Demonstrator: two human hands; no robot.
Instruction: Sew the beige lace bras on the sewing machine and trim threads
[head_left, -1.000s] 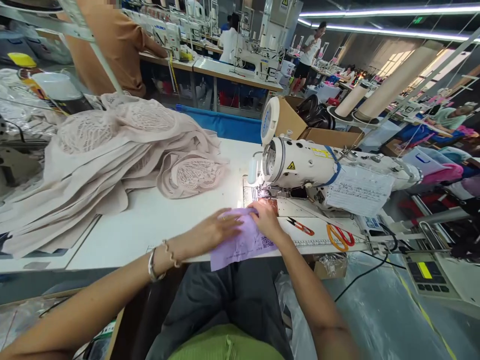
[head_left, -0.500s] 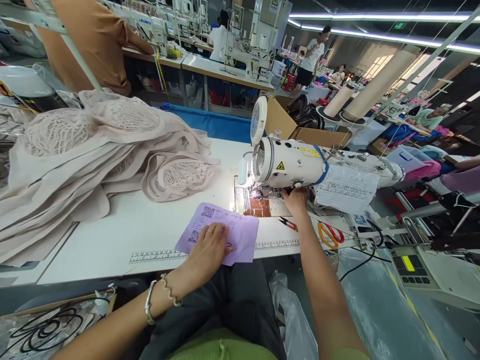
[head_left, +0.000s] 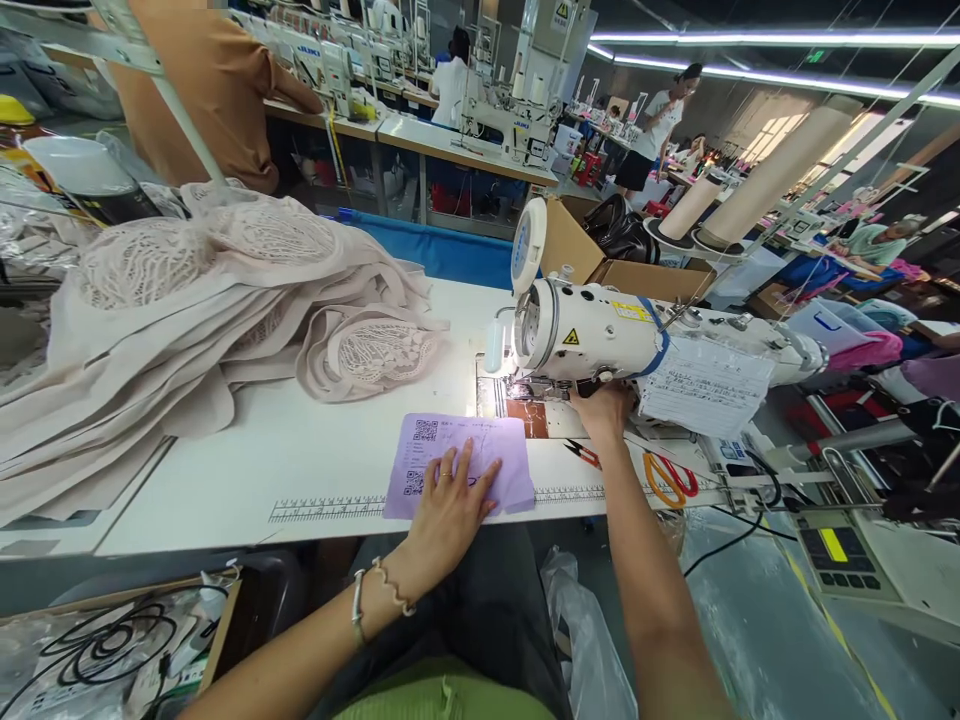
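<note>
My left hand [head_left: 448, 503] lies flat with fingers spread on a purple paper sheet [head_left: 459, 462] printed with QR codes, at the front of the white sewing table [head_left: 300, 470]. My right hand [head_left: 602, 410] reaches under the head of the white sewing machine [head_left: 630, 335], beside the needle area; its fingers are curled out of sight behind the machine. A small red-handled snipper [head_left: 583, 453] and orange-handled scissors [head_left: 670, 478] lie just right of that hand.
A big pile of beige lace fabric pieces [head_left: 187, 310] covers the table's left half. An open cardboard box [head_left: 600, 255] stands behind the machine. A control box [head_left: 840, 550] hangs at the right. Other people work at machines farther back.
My right hand left the purple sheet and went up under the machine head. My left hand slid the sheet left, then settled flat on it near the table's front edge.
</note>
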